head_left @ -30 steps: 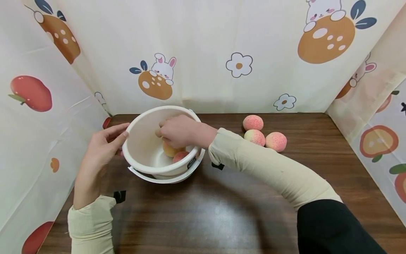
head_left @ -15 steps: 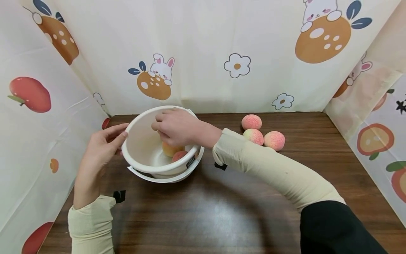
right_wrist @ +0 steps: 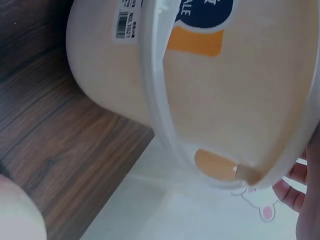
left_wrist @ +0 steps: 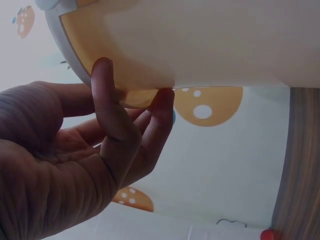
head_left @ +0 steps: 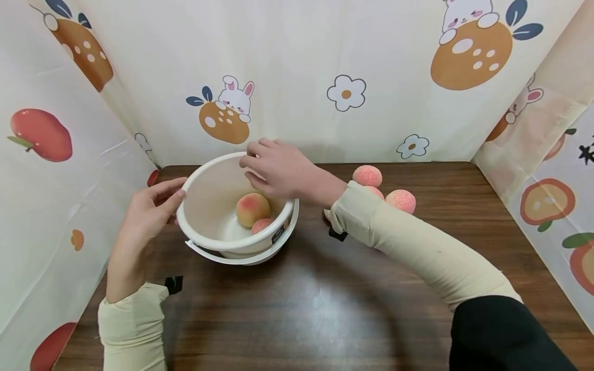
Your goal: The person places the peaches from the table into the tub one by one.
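A white bucket (head_left: pixel 200 240) stands at the back left of the table, its handle hanging round the front. Pinching the bucket's left rim is my left hand (head_left: pixel 150 208), thumb and fingers on it in the head view. My right hand (head_left: pixel 285 171) hovers over the bucket's back right rim with loosely bent fingers and nothing in them. Inside the bucket lie a yellow-orange peach (head_left: pixel 252 209) and a pinkish peach (head_left: pixel 261 225); the hand hides part of the inside. In the right wrist view, the bucket's labelled outer wall (right_wrist: pixel 112 75) shows, with only a few right fingers (right_wrist: pixel 291 197).
Several pink peaches sit in a group right of the bucket: one at the back (head_left: pixel 367 175), one on the right (head_left: pixel 401 201), and one (head_left: pixel 375 192) partly behind my right sleeve. A patterned curtain (head_left: pixel 297 113) rises along the back of the brown wooden table (head_left: pixel 287 314).
My right hand has risen out of the bucket and moved right, uncovering the yellow-orange peach. My left hand has stayed on the rim.
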{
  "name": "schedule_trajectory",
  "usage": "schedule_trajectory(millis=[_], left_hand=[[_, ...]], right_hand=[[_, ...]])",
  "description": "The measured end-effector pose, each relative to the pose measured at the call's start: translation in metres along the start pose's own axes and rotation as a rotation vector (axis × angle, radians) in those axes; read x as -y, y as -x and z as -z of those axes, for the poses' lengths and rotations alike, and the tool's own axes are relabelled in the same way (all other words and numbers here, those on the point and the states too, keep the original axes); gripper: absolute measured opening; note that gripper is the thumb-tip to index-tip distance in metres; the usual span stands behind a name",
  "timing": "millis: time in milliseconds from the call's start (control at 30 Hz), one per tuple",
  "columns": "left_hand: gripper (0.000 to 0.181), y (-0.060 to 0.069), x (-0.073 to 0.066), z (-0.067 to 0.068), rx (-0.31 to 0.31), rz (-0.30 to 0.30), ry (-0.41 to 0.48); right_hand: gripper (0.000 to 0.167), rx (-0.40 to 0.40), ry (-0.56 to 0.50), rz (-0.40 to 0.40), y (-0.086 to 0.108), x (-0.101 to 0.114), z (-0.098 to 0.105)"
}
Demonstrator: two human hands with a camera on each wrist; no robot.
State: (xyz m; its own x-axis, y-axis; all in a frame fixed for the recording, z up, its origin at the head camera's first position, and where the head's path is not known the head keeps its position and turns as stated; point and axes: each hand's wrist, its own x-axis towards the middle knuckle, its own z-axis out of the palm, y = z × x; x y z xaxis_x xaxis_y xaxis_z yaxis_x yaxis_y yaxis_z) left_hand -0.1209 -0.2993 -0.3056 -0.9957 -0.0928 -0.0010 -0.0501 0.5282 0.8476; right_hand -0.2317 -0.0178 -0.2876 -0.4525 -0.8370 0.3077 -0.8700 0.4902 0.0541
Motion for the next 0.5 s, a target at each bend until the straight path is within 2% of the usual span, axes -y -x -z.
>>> schedule_trajectory(millis=[267, 500], left_hand=[[0.049, 0.001, 0.001, 0.001, 0.004, -0.007, 0.008], [0.049, 0.002, 0.000, 0.000, 0.001, -0.003, 0.003]], right_hand=[[0.032, -0.036, -0.018, -0.100, 0.014, -0.018, 0.002], [0.030, -0.084, -0.048, -0.138, 0.033, -0.033, 0.002]])
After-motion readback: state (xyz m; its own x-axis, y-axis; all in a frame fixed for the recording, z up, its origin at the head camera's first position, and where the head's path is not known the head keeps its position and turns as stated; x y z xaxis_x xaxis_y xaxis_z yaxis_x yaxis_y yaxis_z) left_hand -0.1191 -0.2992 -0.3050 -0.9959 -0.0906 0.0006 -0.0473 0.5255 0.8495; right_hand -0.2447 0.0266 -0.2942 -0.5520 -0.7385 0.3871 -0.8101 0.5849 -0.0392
